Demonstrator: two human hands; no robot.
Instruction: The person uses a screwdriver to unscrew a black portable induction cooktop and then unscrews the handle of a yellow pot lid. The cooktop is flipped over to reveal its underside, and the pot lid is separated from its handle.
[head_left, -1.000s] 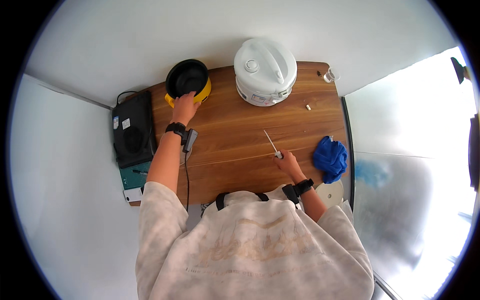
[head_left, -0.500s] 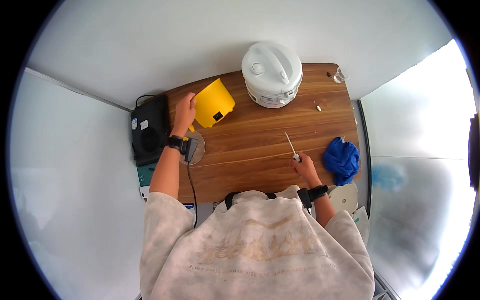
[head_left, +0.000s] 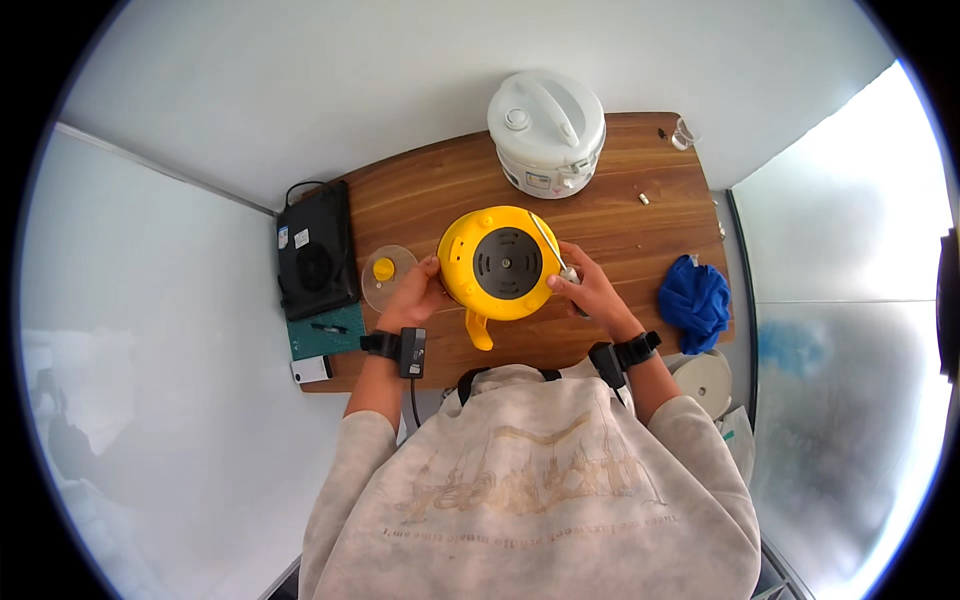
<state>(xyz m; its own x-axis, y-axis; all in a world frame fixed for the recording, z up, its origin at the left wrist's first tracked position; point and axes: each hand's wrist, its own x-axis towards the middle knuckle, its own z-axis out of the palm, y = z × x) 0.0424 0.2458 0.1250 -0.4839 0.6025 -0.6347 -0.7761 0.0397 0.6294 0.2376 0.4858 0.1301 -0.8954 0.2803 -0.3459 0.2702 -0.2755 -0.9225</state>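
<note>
A yellow electric cooking pot [head_left: 462,262] is held over the table with its underside facing up. A dark round base plate [head_left: 507,264] with slots and a centre hole shows on it, and its yellow handle [head_left: 480,330] points toward me. My left hand [head_left: 418,296] grips the pot's left side. At the right side, my right hand [head_left: 595,290] is closed on a screwdriver [head_left: 546,236] and also rests against the pot. The screwdriver's shaft lies across the pot's upper right rim, pointing away from me. A clear round lid [head_left: 402,262] with a yellow knob lies left of the pot.
A white rice cooker [head_left: 545,135] stands at the back of the wooden table [head_left: 420,190]. On the left are a black appliance [head_left: 318,245], a green mat [head_left: 325,335] and a white phone [head_left: 311,370]. A blue cloth [head_left: 695,305] lies at the right edge.
The pot has come from the back left to the middle and turned bottom up. My right hand has moved up to it with the screwdriver.
</note>
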